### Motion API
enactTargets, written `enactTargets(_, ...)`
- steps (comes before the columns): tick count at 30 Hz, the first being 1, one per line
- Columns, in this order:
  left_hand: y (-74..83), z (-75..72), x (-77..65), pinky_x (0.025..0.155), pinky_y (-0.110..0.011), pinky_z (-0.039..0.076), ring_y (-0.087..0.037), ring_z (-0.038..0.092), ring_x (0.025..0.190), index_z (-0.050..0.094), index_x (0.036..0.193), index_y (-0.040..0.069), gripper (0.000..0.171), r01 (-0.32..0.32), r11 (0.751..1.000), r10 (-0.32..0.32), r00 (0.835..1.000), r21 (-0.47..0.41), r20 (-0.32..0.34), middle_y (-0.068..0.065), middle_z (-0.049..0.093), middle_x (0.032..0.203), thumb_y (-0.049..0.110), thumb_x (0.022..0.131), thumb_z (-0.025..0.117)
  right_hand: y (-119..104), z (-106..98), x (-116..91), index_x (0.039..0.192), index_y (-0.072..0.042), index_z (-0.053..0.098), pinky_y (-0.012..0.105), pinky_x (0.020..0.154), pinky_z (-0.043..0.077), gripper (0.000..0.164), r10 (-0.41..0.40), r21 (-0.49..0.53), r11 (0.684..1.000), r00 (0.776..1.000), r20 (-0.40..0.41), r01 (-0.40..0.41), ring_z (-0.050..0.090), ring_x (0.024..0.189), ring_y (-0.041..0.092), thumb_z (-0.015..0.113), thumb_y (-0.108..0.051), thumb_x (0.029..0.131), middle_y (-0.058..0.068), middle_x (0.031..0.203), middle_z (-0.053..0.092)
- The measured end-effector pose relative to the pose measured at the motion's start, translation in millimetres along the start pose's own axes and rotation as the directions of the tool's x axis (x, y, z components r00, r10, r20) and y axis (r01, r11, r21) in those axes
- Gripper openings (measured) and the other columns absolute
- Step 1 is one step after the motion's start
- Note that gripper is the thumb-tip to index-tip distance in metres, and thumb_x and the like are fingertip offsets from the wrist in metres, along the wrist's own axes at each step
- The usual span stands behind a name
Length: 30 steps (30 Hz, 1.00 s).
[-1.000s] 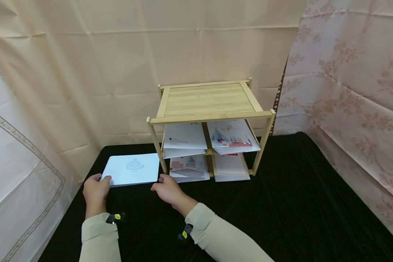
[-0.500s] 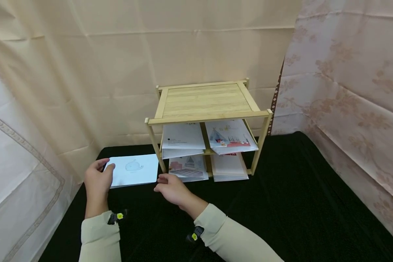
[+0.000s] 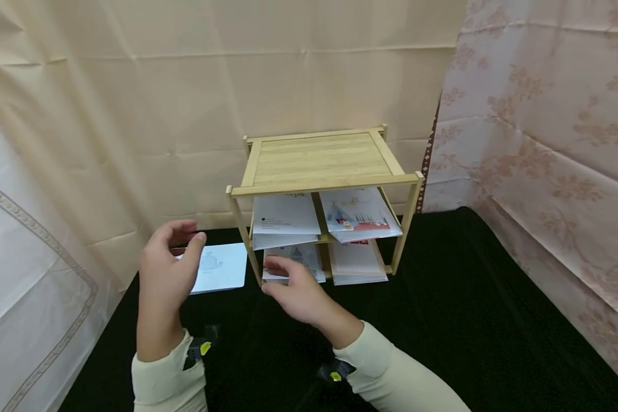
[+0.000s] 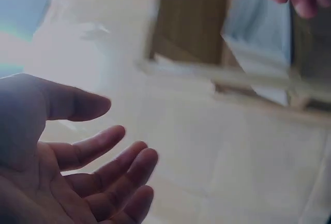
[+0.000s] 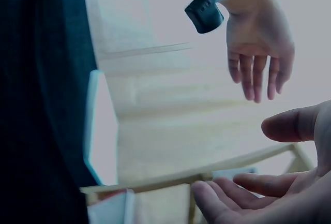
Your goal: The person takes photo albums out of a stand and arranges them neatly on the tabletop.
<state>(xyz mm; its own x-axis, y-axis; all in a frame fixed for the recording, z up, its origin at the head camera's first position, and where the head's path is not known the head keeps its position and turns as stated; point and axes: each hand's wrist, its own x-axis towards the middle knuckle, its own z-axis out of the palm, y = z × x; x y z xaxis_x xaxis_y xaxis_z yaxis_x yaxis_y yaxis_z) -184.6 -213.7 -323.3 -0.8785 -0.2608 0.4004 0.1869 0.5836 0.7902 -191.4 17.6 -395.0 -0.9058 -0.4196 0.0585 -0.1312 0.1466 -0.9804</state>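
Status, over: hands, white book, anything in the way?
Left hand empty, fingers loose. Right hand empty, before the wooden rack. White book flat on black cloth, left of rack. Left hand blocks head view of book's left end.

1. Head: from above, near side, facing far and down; widest.
2. Left wrist: tight on left hand (image 3: 167,280), facing far and right (blurry, roll well off level).
3. Right wrist: tight on right hand (image 3: 302,293), facing left, rolled sideways.
4. All three share hands and wooden shelf (image 3: 319,159).
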Motion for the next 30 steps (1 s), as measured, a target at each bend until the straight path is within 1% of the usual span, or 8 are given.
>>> enactTargets(2,9.4,1.9,-7.7,0.095,-0.030,0.046,-0.020,0.062,0.112,0.067,0.130,0.012,0.035,-0.084,0.996,0.084,0.996,0.004,0.001,-0.005,0.068,0.120,0.032,0.102,0.064,-7.5,-7.4,-6.2,0.153,-0.006,0.045,0.052,0.117,0.042,0.060,-0.030,0.012,0.999,0.999,-0.031,0.031,0.048,0.142,0.034,0.065,-0.013,0.098,0.014,0.153,0.051)
enactTargets(5,17.8,6.9,-15.1,0.092,-0.023,0.045,-0.017,0.062,0.110,0.068,0.128,0.010,0.032,-0.183,0.983,0.183,0.983,-0.008,-0.003,-0.004,0.068,0.117,0.027,0.102,0.066,-16.9,-16.8,-14.1,0.154,-0.004,0.044,0.050,0.115,0.045,0.062,-0.071,0.018,0.997,0.994,-0.087,0.073,0.048,0.142,0.033,0.066,-0.011,0.096,0.013,0.153,0.049)
enactTargets(8,22.8,11.9,-18.2,0.092,-0.026,0.046,-0.018,0.062,0.111,0.067,0.128,0.007,0.031,-0.247,0.969,0.247,0.969,-0.015,0.005,-0.005,0.068,0.120,0.022,0.101,0.067,-23.7,-26.0,-20.1,0.154,-0.004,0.044,0.049,0.114,0.046,0.064,-0.090,-0.002,0.996,0.986,-0.142,0.091,0.046,0.142,0.031,0.067,-0.011,0.095,0.012,0.155,0.045)
enactTargets(10,23.5,15.4,-19.5,0.093,-0.033,0.047,-0.021,0.063,0.113,0.067,0.129,0.007,0.032,-0.264,0.965,0.264,0.964,-0.011,0.019,-0.006,0.068,0.123,0.021,0.101,0.068,-25.7,-32.8,-22.9,0.154,-0.004,0.044,0.050,0.113,0.046,0.064,-0.109,-0.019,0.994,0.980,-0.169,0.107,0.045,0.143,0.033,0.068,-0.012,0.095,0.013,0.156,0.044)
enactTargets(15,20.9,26.2,-21.5,0.096,-0.046,0.050,-0.025,0.063,0.117,0.065,0.133,0.006,0.036,-0.276,0.961,0.276,0.957,-0.012,0.084,-0.008,0.066,0.130,0.022,0.100,0.068,-27.8,-50.1,-25.8,0.154,-0.002,0.043,0.053,0.116,0.042,0.063,-0.120,-0.057,0.992,0.973,-0.200,0.110,0.041,0.148,0.034,0.067,-0.013,0.097,0.014,0.159,0.043)
enactTargets(18,19.5,32.4,-21.9,0.097,-0.048,0.051,-0.026,0.062,0.119,0.063,0.134,0.006,0.038,-0.273,0.962,0.271,0.956,0.001,0.114,-0.009,0.065,0.132,0.023,0.100,0.068,-28.3,-58.1,-27.2,0.155,-0.003,0.042,0.054,0.118,0.039,0.064,-0.101,-0.063,0.994,0.976,-0.194,0.091,0.040,0.149,0.033,0.067,-0.014,0.097,0.013,0.160,0.043)
enactTargets(23,17.3,42.5,-22.6,0.098,-0.053,0.053,-0.031,0.062,0.120,0.061,0.137,0.004,0.043,-0.264,0.963,0.253,0.955,0.051,0.158,-0.012,0.063,0.133,0.022,0.099,0.069,-27.7,-64.6,-29.5,0.156,-0.005,0.040,0.048,0.118,0.041,0.066,-0.067,-0.072,0.996,0.979,-0.191,0.054,0.042,0.149,0.029,0.068,-0.019,0.098,0.011,0.159,0.045)
enactTargets(30,18.0,51.6,-20.7,0.102,-0.055,0.052,-0.033,0.059,0.126,0.055,0.143,0.003,0.052,-0.234,0.966,0.202,0.947,0.105,0.250,-0.016,0.058,0.139,0.028,0.100,0.068,-30.0,-67.0,-31.2,0.157,-0.005,0.040,0.047,0.115,0.045,0.069,-0.064,-0.171,0.985,0.975,-0.211,0.028,0.043,0.148,0.031,0.070,-0.022,0.097,0.014,0.160,0.043)
